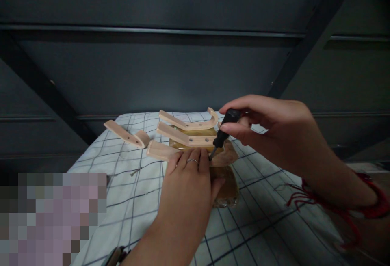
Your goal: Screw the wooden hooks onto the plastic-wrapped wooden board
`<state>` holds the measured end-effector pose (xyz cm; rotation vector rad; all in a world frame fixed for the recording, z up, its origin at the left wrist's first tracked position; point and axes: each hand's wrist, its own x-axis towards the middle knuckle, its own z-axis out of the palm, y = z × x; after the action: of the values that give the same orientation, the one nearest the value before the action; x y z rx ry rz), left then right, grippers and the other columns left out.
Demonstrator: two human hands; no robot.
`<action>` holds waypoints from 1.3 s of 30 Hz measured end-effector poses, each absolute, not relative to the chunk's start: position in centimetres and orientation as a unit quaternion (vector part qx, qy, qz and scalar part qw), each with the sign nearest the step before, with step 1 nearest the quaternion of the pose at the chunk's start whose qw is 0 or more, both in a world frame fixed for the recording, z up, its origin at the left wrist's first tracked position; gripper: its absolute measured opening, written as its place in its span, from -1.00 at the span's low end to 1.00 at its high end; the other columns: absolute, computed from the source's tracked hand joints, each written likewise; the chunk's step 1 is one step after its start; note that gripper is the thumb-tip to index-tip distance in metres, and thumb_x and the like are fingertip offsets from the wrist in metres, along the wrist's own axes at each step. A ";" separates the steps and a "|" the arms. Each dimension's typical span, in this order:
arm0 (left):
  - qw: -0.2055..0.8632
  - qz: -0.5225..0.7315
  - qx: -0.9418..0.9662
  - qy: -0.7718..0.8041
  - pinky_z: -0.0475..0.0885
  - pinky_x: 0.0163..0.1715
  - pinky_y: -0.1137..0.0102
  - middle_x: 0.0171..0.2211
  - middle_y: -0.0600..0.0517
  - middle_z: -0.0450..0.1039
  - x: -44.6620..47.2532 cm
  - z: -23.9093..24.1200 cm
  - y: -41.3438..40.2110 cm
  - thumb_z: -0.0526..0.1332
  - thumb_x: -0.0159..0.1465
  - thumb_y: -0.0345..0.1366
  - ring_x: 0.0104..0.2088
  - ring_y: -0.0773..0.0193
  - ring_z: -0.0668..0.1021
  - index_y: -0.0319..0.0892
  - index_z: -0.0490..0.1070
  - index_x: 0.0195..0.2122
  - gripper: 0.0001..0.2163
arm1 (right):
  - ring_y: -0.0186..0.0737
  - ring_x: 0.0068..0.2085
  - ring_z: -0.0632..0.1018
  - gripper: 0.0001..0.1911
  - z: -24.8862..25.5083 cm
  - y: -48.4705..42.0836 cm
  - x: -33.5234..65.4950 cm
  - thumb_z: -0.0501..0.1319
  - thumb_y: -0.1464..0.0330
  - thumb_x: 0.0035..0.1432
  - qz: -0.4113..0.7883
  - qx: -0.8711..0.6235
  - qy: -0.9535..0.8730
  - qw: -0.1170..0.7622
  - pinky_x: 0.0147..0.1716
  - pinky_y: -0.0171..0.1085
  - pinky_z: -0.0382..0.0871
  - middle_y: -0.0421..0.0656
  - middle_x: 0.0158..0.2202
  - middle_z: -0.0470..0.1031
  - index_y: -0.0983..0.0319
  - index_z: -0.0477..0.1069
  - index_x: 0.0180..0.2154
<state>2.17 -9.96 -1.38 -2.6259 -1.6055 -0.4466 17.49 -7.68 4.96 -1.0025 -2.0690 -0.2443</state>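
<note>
My right hand [274,126] grips the black handle of a screwdriver [224,128] between thumb and fingers. The tool slants down, its tip at the nearest wooden hook [224,158]. Over that hook's middle lies my left hand [188,180], fingers together and pressing it down, a ring on one finger. A brown block [226,187] with a shiny wrapping sits under the hook. Behind it are a second wooden hook [198,140] with two holes and a third wooden hook [195,127]. Whether a screw is at the tip is hidden.
Another wooden hook [129,137] lies to the left on the checked cloth [134,209]. A small thin dark piece [135,171] is near it. Dark metal panels [158,67] rise behind the table's far edge. The lower left corner is blurred out.
</note>
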 end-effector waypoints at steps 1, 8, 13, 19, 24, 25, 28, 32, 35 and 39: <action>0.018 -0.144 -0.844 -0.516 0.22 0.03 0.09 0.00 -0.16 0.38 2.2 -1.4 -10.0 0.16 0.19 -0.16 0.01 0.02 0.40 -0.35 0.29 0.03 -0.55 | -0.40 -0.60 0.37 -0.76 4.9 -7.7 17.4 0.19 0.23 0.08 -0.098 -0.399 -0.816 0.407 -0.57 -0.36 0.24 -0.27 -0.61 0.35 0.30 0.46 -0.34; 0.028 -0.142 -0.848 -0.510 0.20 0.04 0.10 0.00 -0.16 0.38 2.2 -1.6 -10.1 0.16 0.19 -0.16 0.00 0.02 0.41 -0.35 0.28 0.04 -0.55 | -0.39 -0.62 0.33 -0.81 4.5 -7.6 16.8 0.22 0.26 0.03 -0.088 -0.430 -0.786 0.436 -0.58 -0.33 0.22 -0.29 -0.63 0.32 0.27 0.43 -0.39; 0.038 -0.146 -0.850 -0.505 0.21 0.02 0.10 -0.01 -0.17 0.39 2.1 -1.6 -10.1 0.15 0.20 -0.17 -0.01 0.01 0.41 -0.36 0.28 0.03 -0.56 | -0.37 -0.58 0.36 -0.81 4.4 -7.8 16.5 0.18 0.29 0.08 -0.076 -0.422 -0.789 0.440 -0.57 -0.34 0.26 -0.26 -0.56 0.38 0.27 0.38 -0.28; 0.024 -0.141 -0.849 -0.508 0.19 0.04 0.11 0.02 -0.18 0.36 2.0 -1.4 -10.1 0.14 0.20 -0.16 0.02 0.01 0.39 -0.36 0.28 0.04 -0.55 | -0.25 -0.36 0.52 -0.69 5.1 -7.6 17.8 0.11 0.27 0.17 -0.106 -0.337 -0.867 0.350 -0.40 -0.31 0.36 -0.07 -0.30 0.54 0.36 0.43 -0.18; 0.021 -0.144 -0.849 -0.508 0.18 0.05 0.11 0.02 -0.17 0.36 2.0 -1.6 -10.1 0.14 0.20 -0.16 0.02 0.02 0.38 -0.35 0.27 0.05 -0.55 | -0.19 -0.36 0.53 -0.64 5.2 -7.3 18.6 -0.02 0.44 0.19 -0.107 -0.330 -0.884 0.312 -0.42 -0.25 0.38 -0.03 -0.32 0.53 0.40 0.35 -0.02; 0.023 -0.144 -0.849 -0.508 0.18 0.05 0.12 0.02 -0.17 0.36 2.1 -1.6 -10.1 0.15 0.20 -0.16 0.02 0.02 0.38 -0.35 0.27 0.05 -0.54 | -0.22 -0.41 0.52 -0.66 5.2 -7.3 18.6 0.00 0.43 0.18 -0.100 -0.336 -0.879 0.322 -0.45 -0.27 0.36 -0.07 -0.36 0.53 0.36 0.36 -0.04; 0.030 -0.149 -0.850 -0.505 0.20 0.03 0.12 0.00 -0.17 0.37 2.1 -1.6 -10.0 0.16 0.19 -0.15 0.01 0.02 0.39 -0.35 0.28 0.03 -0.55 | -0.32 -0.55 0.46 -0.73 5.1 -7.4 18.3 0.07 0.35 0.17 -0.077 -0.353 -0.865 0.349 -0.53 -0.32 0.32 -0.19 -0.46 0.50 0.27 0.40 -0.12; 0.034 -0.149 -0.851 -0.502 0.22 0.01 0.13 -0.02 -0.18 0.39 2.2 -1.6 -10.0 0.15 0.19 -0.18 -0.01 0.02 0.41 -0.36 0.29 0.01 -0.57 | -0.38 -0.58 0.43 -0.79 5.2 -7.5 18.0 0.11 0.29 0.16 -0.064 -0.351 -0.861 0.362 -0.57 -0.36 0.27 -0.25 -0.54 0.45 0.25 0.40 -0.22; 0.036 -0.151 -0.849 -0.505 0.23 0.01 0.12 -0.03 -0.18 0.40 2.2 -1.6 -10.0 0.17 0.18 -0.17 -0.02 0.02 0.42 -0.36 0.29 0.01 -0.56 | -0.40 -0.57 0.42 -0.80 5.3 -7.7 17.9 0.14 0.26 0.13 -0.069 -0.352 -0.856 0.371 -0.58 -0.38 0.25 -0.26 -0.53 0.45 0.25 0.40 -0.27; 0.035 -0.150 -0.851 -0.503 0.23 0.01 0.12 -0.03 -0.18 0.40 2.1 -1.6 -9.9 0.16 0.19 -0.16 -0.02 0.03 0.42 -0.36 0.29 0.00 -0.57 | -0.42 -0.61 0.37 -0.80 5.3 -7.8 17.8 0.16 0.24 0.11 -0.066 -0.366 -0.846 0.383 -0.60 -0.38 0.23 -0.30 -0.61 0.38 0.26 0.37 -0.35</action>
<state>2.14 -9.94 -1.56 -2.6149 -1.5447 -0.4620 17.78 -7.77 5.33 -0.9324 -2.1570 -0.1678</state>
